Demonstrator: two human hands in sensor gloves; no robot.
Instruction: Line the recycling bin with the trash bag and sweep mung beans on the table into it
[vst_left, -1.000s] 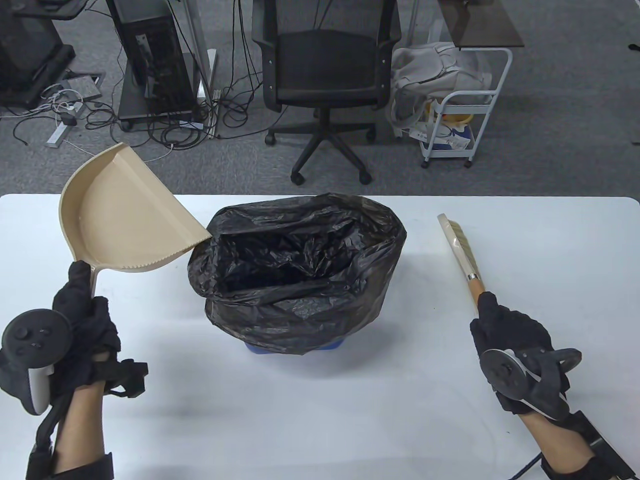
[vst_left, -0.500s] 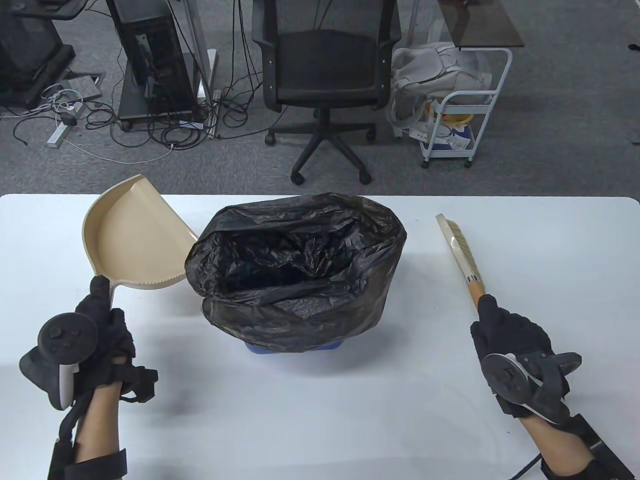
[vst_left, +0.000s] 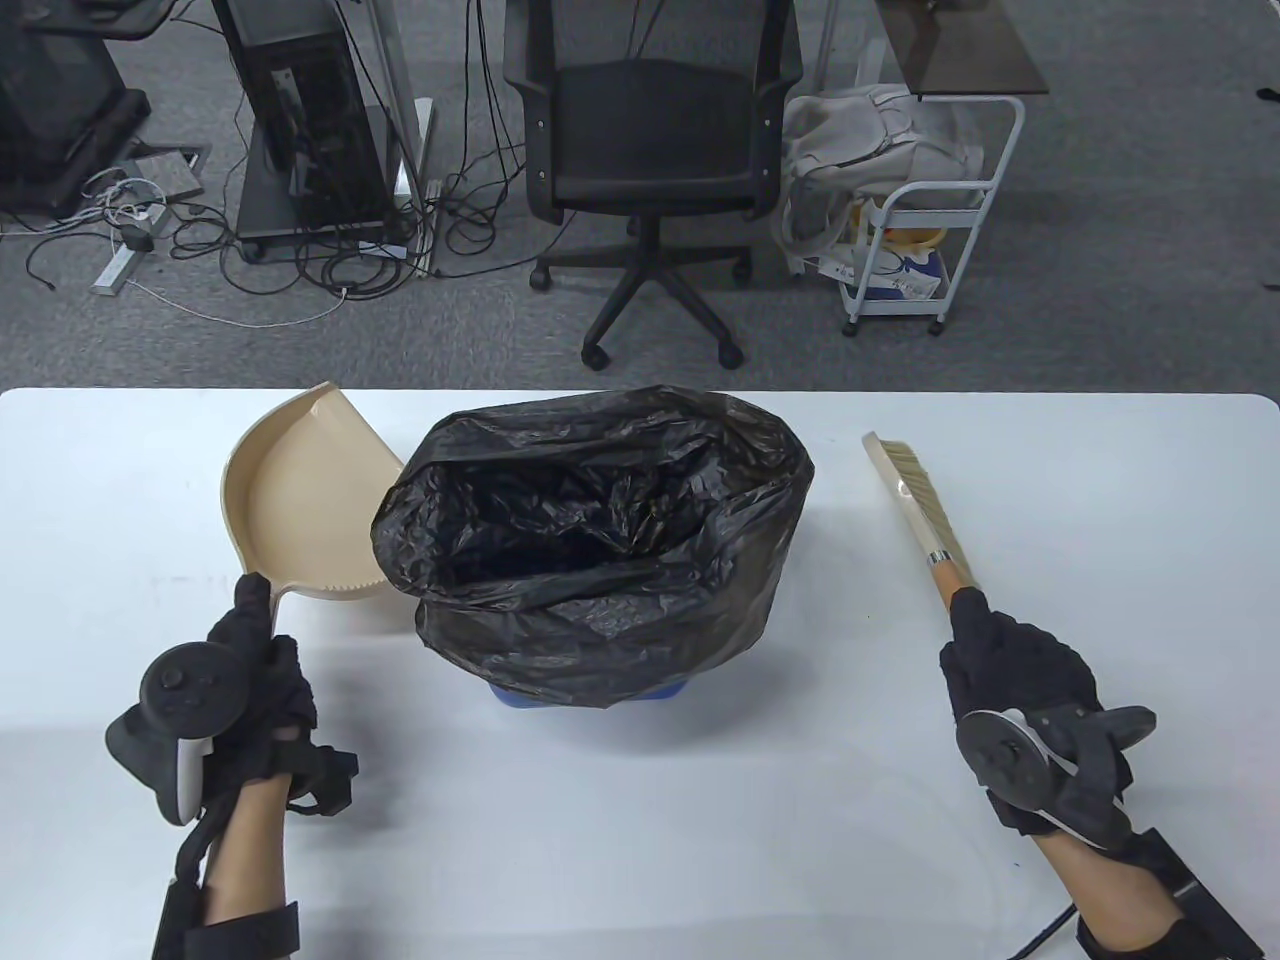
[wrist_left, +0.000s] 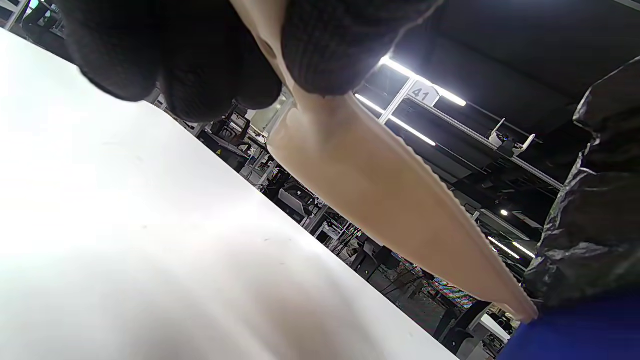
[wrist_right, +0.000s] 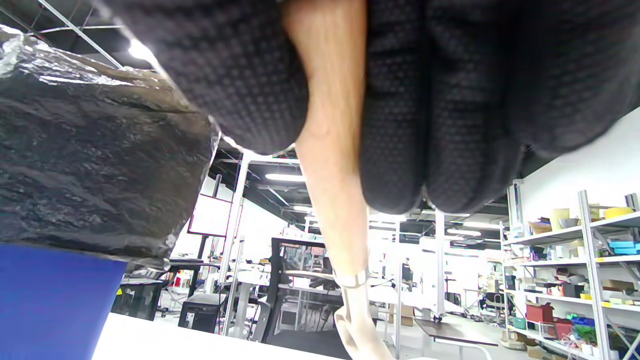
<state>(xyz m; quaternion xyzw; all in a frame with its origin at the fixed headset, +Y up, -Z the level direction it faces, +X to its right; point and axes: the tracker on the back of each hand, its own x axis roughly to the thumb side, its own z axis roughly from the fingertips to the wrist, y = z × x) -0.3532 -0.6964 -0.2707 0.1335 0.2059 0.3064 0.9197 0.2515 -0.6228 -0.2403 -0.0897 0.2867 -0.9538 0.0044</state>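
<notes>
Table view: left hand (vst_left: 245, 680) grips the dustpan (vst_left: 300, 500), its mouth touching the trash bag (vst_left: 590, 530) on its right. Right hand (vst_left: 1020, 690) grips the brush (vst_left: 915, 495), pointing away

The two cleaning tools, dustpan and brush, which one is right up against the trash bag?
The beige dustpan in the left hand: its edge meets the black trash bag. The brush, in the right hand, stands apart from it.

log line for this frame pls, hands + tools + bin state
left hand grips dustpan handle, pan beside bag | right hand grips brush handle | trash bag lines blue bin | no beans visible on table
</notes>
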